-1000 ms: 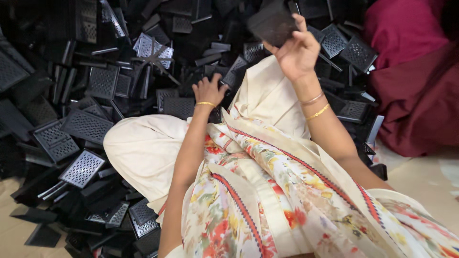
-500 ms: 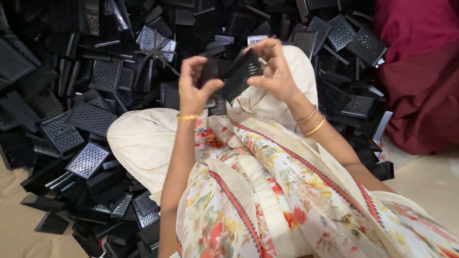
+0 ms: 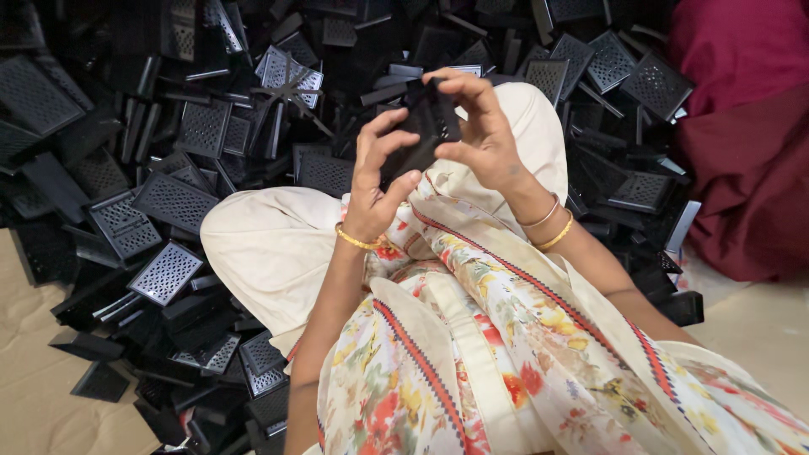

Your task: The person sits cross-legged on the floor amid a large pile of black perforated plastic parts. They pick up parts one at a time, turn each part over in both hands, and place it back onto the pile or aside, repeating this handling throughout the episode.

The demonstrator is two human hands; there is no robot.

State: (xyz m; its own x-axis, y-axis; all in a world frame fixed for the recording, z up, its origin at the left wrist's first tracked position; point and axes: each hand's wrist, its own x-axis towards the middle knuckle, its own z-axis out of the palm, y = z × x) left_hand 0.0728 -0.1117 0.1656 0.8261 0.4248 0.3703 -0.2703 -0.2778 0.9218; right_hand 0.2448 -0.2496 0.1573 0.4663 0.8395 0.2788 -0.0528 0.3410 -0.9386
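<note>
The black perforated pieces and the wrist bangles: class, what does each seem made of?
Black perforated pieces: probably moulded plastic, matt to faintly glossy; thin, uniform, with regular hole grids.
Wrist bangles: likely metal, gold-coloured, with shiny highlights.

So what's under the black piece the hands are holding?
Under the black piece, held by the left hand and right hand, lie a cream-trousered knee and the pile of black grille parts. The fingers hide its underside.

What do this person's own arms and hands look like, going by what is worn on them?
Both forearms are bare, with no sleeves in view. The left hand has one gold bangle at its wrist; the right hand has two thin gold bangles. No gloves, and no rings that can be made out.
</note>
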